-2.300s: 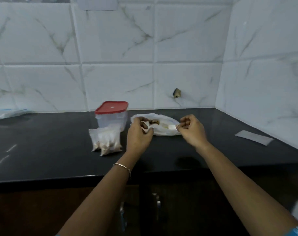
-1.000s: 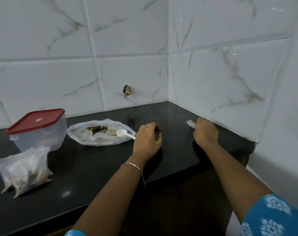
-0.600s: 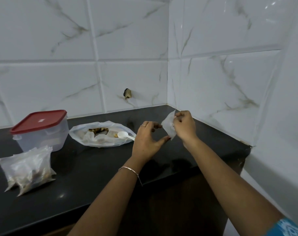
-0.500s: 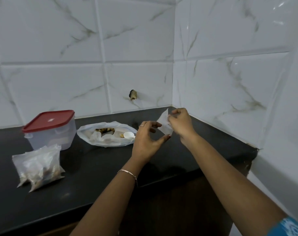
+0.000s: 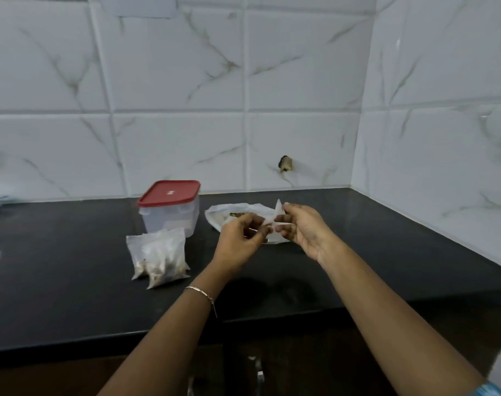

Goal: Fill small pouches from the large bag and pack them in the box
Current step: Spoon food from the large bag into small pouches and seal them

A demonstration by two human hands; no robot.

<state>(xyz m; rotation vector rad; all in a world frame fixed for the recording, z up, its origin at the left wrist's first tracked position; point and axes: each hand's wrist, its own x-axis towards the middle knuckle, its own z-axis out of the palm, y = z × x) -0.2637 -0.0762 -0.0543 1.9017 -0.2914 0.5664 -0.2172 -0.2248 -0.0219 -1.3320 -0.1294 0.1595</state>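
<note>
Head view, near to far. A bracelet [image 5: 200, 292] circles the left wrist above the front edge of the black counter [image 5: 72, 252].

A little further in, left of the arms, a cluster of filled pouches [image 5: 157, 258] lies flat on the counter. Brownish contents have settled at their near ends.

Above the middle of the counter, the left hand [image 5: 243, 238] and right hand [image 5: 303, 230] meet around an empty pouch [image 5: 273, 220], which is held in the air clear of the surface. The left fingers are curled and pinch its left edge between thumb and fingertips. The right thumb and fingers pinch the opposite edge, and one corner stands up above them. Whether its mouth is parted yet cannot be told.

The pouch is thin clear film, so it is probably almost weightless, limp and slippery, and its two walls are likely to cling together. It is best taken at the mouth, one wall per hand, and rubbed or pulled apart. It will need holding open while it is filled.

Just behind the hands sits the large bag [image 5: 220, 217], soft and slumped, its mouth open and dark contents showing. To its left is the clear box [image 5: 172, 221], rigid and easily lifted by its sides, with its red lid [image 5: 169, 191] on. A marbled tile wall [image 5: 272, 67] with a small hole [image 5: 285, 164] closes the corner.
</note>
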